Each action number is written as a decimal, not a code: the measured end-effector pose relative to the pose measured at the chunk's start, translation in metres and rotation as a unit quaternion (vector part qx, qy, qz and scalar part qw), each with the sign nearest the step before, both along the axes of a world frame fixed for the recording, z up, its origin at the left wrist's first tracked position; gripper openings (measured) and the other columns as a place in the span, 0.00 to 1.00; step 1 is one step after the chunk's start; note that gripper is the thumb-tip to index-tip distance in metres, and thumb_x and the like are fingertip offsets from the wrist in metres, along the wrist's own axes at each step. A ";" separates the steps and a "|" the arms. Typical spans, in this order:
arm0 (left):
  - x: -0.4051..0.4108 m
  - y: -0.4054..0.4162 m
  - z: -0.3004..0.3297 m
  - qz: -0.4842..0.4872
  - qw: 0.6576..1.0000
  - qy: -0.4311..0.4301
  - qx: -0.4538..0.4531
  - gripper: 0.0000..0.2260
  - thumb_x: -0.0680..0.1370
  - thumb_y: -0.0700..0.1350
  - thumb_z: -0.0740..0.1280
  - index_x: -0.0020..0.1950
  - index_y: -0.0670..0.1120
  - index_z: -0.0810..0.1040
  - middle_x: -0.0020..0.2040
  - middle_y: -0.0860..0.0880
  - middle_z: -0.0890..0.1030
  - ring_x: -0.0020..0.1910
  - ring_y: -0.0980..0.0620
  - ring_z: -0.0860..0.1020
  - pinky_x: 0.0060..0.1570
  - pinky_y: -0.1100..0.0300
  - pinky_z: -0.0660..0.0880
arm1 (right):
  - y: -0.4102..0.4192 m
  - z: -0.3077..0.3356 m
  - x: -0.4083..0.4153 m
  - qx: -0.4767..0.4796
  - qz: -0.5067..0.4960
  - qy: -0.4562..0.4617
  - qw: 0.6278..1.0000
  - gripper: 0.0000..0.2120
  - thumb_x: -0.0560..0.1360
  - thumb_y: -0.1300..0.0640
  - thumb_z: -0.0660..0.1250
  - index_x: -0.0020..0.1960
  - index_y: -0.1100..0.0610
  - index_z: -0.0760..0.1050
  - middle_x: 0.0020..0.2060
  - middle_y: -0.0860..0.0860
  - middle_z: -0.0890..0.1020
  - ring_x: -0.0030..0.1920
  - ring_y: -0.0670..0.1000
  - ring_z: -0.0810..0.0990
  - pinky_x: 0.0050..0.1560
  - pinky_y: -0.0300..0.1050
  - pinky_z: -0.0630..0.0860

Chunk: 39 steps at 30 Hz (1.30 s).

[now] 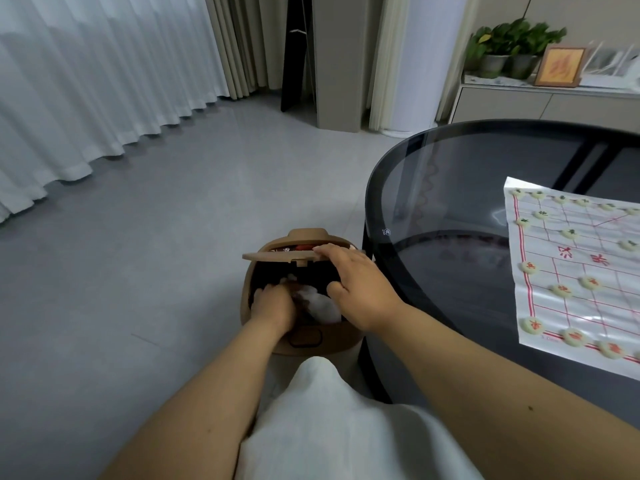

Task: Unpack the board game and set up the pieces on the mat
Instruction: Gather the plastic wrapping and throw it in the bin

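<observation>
A home living room: long white curtains (86,98) far left, a sideboard (540,102) with potted plants (512,43) far right, a glass coffee table (467,209).

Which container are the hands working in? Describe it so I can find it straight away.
Start at the round dark glass table. On the floor against its left edge stands a brown bin, with both hands at it. Its swing lid is tipped open, and white crumpled stuff lies inside.
</observation>
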<state>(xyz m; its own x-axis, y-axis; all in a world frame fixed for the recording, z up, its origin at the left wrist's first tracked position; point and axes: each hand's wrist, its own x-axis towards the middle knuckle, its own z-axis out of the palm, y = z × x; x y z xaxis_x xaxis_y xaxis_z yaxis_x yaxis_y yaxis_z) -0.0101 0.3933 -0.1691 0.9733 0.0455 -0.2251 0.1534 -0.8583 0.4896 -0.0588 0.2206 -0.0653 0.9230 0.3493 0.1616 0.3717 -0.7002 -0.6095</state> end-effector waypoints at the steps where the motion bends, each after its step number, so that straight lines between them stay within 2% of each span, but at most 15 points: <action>1: -0.004 -0.001 0.004 0.001 1.000 -0.005 0.017 0.15 0.78 0.51 0.60 0.65 0.54 0.73 0.61 0.49 0.75 0.63 0.43 0.70 0.65 0.48 0.67 | 0.000 -0.001 -0.001 -0.001 0.000 0.000 1.000 0.27 0.74 0.61 0.59 0.72 0.51 0.63 0.68 0.50 0.70 0.70 0.49 0.64 0.74 0.48 0.55; 4: -0.022 0.002 0.021 -0.007 0.994 -0.075 0.074 0.13 0.78 0.49 0.62 0.61 0.57 0.77 0.62 0.51 0.76 0.65 0.42 0.67 0.62 0.51 0.66 | -0.001 -0.003 -0.004 -0.006 -0.002 -0.004 1.000 0.26 0.73 0.62 0.60 0.71 0.53 0.64 0.67 0.51 0.72 0.69 0.51 0.66 0.73 0.47 0.57; 6: -0.043 0.005 0.032 0.065 0.983 -0.162 0.058 0.10 0.76 0.43 0.63 0.53 0.51 0.81 0.53 0.48 0.80 0.58 0.42 0.71 0.52 0.53 0.68 | -0.002 -0.005 -0.008 -0.012 0.000 -0.002 1.000 0.25 0.73 0.62 0.60 0.71 0.54 0.65 0.65 0.52 0.73 0.67 0.51 0.68 0.72 0.46 0.59; 8: -0.063 0.009 0.044 0.134 0.950 -0.282 0.017 0.08 0.71 0.37 0.64 0.45 0.45 0.81 0.44 0.46 0.80 0.48 0.42 0.74 0.45 0.53 0.70 | -0.002 -0.010 -0.014 -0.030 0.009 0.007 0.999 0.24 0.74 0.60 0.60 0.70 0.55 0.65 0.64 0.52 0.74 0.66 0.52 0.69 0.71 0.47 0.60; 10: -0.075 0.013 0.049 0.117 0.924 -0.363 0.019 0.11 0.67 0.35 0.64 0.46 0.43 0.81 0.43 0.45 0.78 0.45 0.43 0.73 0.43 0.53 0.73 | -0.002 -0.018 -0.019 -0.056 0.023 0.016 0.998 0.24 0.74 0.59 0.60 0.70 0.54 0.65 0.62 0.52 0.74 0.64 0.53 0.70 0.69 0.47 0.62; 11: -0.076 0.014 0.050 0.074 0.927 -0.368 0.026 0.14 0.67 0.37 0.62 0.48 0.43 0.82 0.43 0.45 0.77 0.45 0.43 0.73 0.44 0.53 0.74 | -0.002 -0.023 -0.021 -0.070 0.030 0.025 0.997 0.23 0.74 0.59 0.60 0.69 0.53 0.65 0.62 0.52 0.74 0.63 0.53 0.70 0.67 0.47 0.62; 13: -0.076 0.014 0.047 -0.006 0.945 -0.326 0.035 0.19 0.68 0.43 0.57 0.52 0.44 0.84 0.42 0.47 0.76 0.44 0.45 0.73 0.45 0.53 0.76 | -0.002 -0.033 -0.025 -0.094 0.040 0.056 0.993 0.23 0.74 0.58 0.60 0.68 0.52 0.66 0.60 0.52 0.74 0.61 0.55 0.71 0.64 0.48 0.64; 15: -0.076 0.015 0.040 -0.043 0.961 -0.263 0.066 0.25 0.69 0.50 0.51 0.54 0.48 0.84 0.45 0.50 0.76 0.48 0.46 0.72 0.49 0.53 0.72 | -0.001 -0.042 -0.027 -0.110 0.040 0.090 0.989 0.21 0.73 0.57 0.59 0.66 0.51 0.66 0.59 0.53 0.75 0.59 0.57 0.71 0.62 0.50 0.67; 18: -0.074 0.016 0.029 -0.070 0.975 -0.173 0.120 0.34 0.68 0.57 0.42 0.62 0.54 0.79 0.64 0.55 0.75 0.67 0.51 0.64 0.65 0.53 0.57 | -0.002 -0.054 -0.024 -0.119 0.041 0.132 0.983 0.22 0.72 0.53 0.57 0.65 0.50 0.65 0.60 0.52 0.75 0.60 0.58 0.71 0.60 0.53 0.70; 20: -0.074 0.014 0.027 -0.074 0.982 -0.131 0.110 0.33 0.73 0.61 0.39 0.65 0.55 0.76 0.70 0.58 0.70 0.74 0.57 0.58 0.71 0.50 0.47 | -0.004 -0.058 -0.022 -0.127 0.046 0.149 0.980 0.22 0.74 0.53 0.56 0.68 0.51 0.63 0.63 0.53 0.74 0.62 0.58 0.70 0.63 0.52 0.68; 22: -0.075 0.011 0.029 -0.060 0.990 -0.100 0.081 0.25 0.81 0.60 0.45 0.67 0.55 0.74 0.71 0.58 0.70 0.74 0.60 0.58 0.73 0.49 0.40 | -0.004 -0.060 -0.021 -0.142 0.052 0.147 0.978 0.22 0.78 0.52 0.55 0.72 0.52 0.60 0.66 0.53 0.73 0.65 0.56 0.69 0.68 0.49 0.62; 24: -0.078 0.010 0.030 -0.050 0.992 -0.090 0.070 0.21 0.82 0.58 0.48 0.69 0.55 0.73 0.70 0.58 0.70 0.72 0.61 0.61 0.73 0.48 0.37 | -0.003 -0.061 -0.020 -0.145 0.055 0.145 0.977 0.23 0.80 0.49 0.53 0.74 0.52 0.57 0.69 0.52 0.71 0.68 0.54 0.68 0.71 0.49 0.58; 28: -0.076 0.014 0.028 -0.046 0.993 -0.086 0.063 0.25 0.81 0.60 0.45 0.70 0.53 0.72 0.69 0.58 0.72 0.71 0.63 0.63 0.72 0.49 0.32 | -0.001 -0.065 -0.016 -0.153 0.052 0.148 0.976 0.26 0.81 0.42 0.46 0.76 0.51 0.52 0.69 0.52 0.72 0.69 0.52 0.67 0.72 0.51 0.52; 31: -0.075 0.015 0.025 -0.061 0.991 -0.083 0.088 0.28 0.80 0.61 0.42 0.70 0.53 0.72 0.70 0.59 0.71 0.72 0.63 0.62 0.72 0.48 0.31 | 0.002 -0.068 -0.016 -0.166 0.042 0.145 0.975 0.28 0.80 0.39 0.42 0.76 0.50 0.52 0.66 0.53 0.74 0.68 0.53 0.69 0.72 0.52 0.51; 39: -0.073 0.012 0.025 -0.059 0.988 -0.076 0.117 0.27 0.81 0.60 0.42 0.70 0.54 0.72 0.69 0.58 0.72 0.71 0.63 0.63 0.72 0.47 0.32 | 0.004 -0.069 -0.015 -0.185 0.030 0.141 0.972 0.28 0.80 0.39 0.42 0.75 0.51 0.57 0.67 0.53 0.74 0.68 0.53 0.69 0.72 0.51 0.52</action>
<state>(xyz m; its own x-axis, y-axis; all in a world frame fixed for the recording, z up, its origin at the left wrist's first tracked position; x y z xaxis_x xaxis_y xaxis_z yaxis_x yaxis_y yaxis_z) -0.0832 0.4058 -0.1440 0.9968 -0.0367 -0.0716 -0.0149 -0.9585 0.2846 -0.0736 0.2250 -0.1343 0.8883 0.3904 -0.2419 0.2735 -0.8729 -0.4041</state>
